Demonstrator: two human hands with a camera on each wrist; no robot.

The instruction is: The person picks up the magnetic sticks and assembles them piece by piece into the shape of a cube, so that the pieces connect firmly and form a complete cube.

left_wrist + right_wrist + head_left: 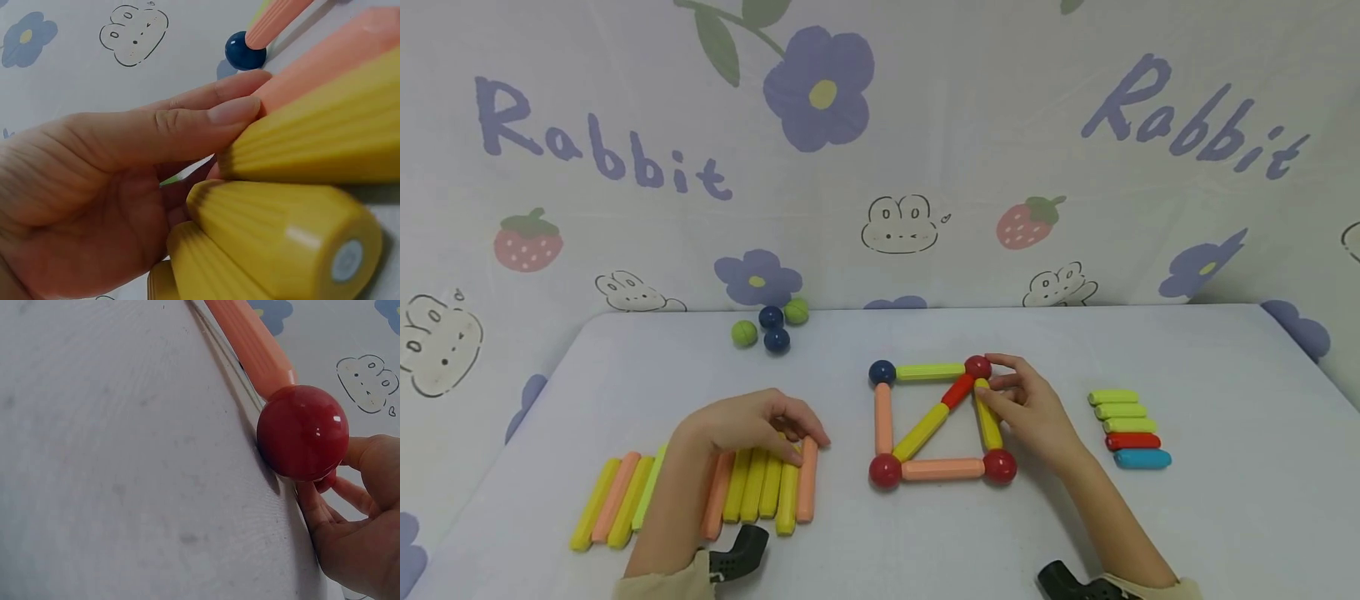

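Note:
On the white table, a frame of magnetic rods and balls holds together: a dark blue ball (882,372), red balls at the other corners, and a diagonal of a red rod (957,391) and a yellow rod. My right hand (1030,408) pinches the right-side yellow rod (991,425) near its upper end, fingertips at the top red ball (978,367). The near-right red ball (303,433) looms in the right wrist view. At the row's right end, my left hand (752,421) pinches an orange rod (807,487) beside several yellow rods (281,228); its forearm hides part of the row.
More long rods (613,504) lie left of the left forearm. Green and dark blue balls (777,340) sit at the table's back edge. Short rods (1131,425) in green, red and blue line up at the right. A printed cloth (962,125) hangs behind.

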